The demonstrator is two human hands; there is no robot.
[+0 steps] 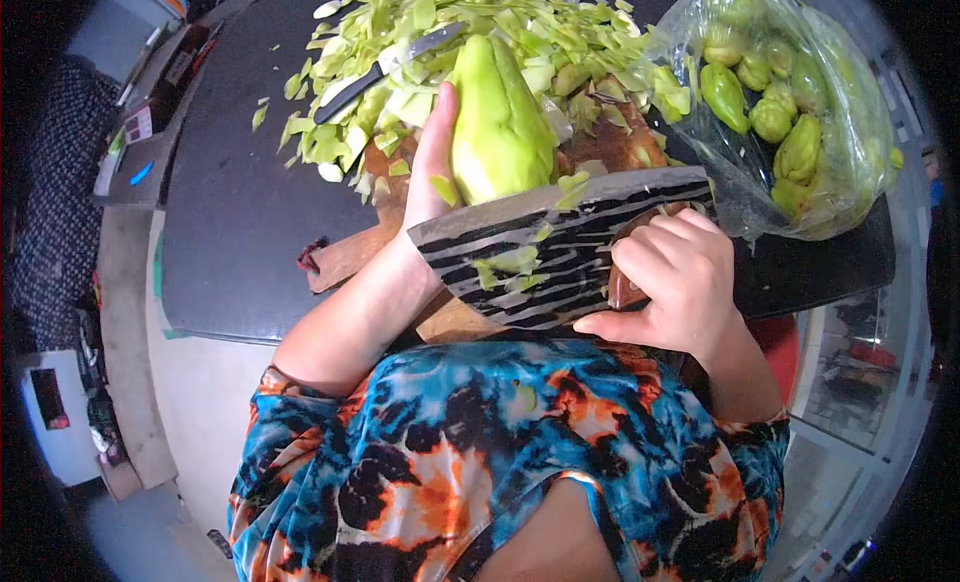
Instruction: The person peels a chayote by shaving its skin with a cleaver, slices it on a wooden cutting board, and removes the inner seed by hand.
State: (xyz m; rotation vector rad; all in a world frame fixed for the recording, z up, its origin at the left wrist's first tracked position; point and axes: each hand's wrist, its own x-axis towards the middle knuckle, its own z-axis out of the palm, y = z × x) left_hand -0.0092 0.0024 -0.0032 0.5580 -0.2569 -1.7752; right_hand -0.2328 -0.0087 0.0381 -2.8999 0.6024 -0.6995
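A pale green chayote (495, 122) stands nearly upright above the cutting board, its narrow end pointing away from me. My left hand (432, 167) grips it from the left; the thumb shows, while the other fingers are hidden behind it. The brown handle of a cleaver (540, 247) is wrapped in my right hand (680, 272). Its broad blade, patterned with dark stripes and dotted with bits of peel, lies across the base of the chayote and in front of my left wrist. Whether the edge touches the chayote, I cannot tell.
Behind the chayote spreads a heap of green peelings (560, 32), with a black-handled knife (385, 70) on it. A clear plastic bag (850, 132) of several chayotes is at the right. The wooden board (350, 257) rests on a dark table (230, 202).
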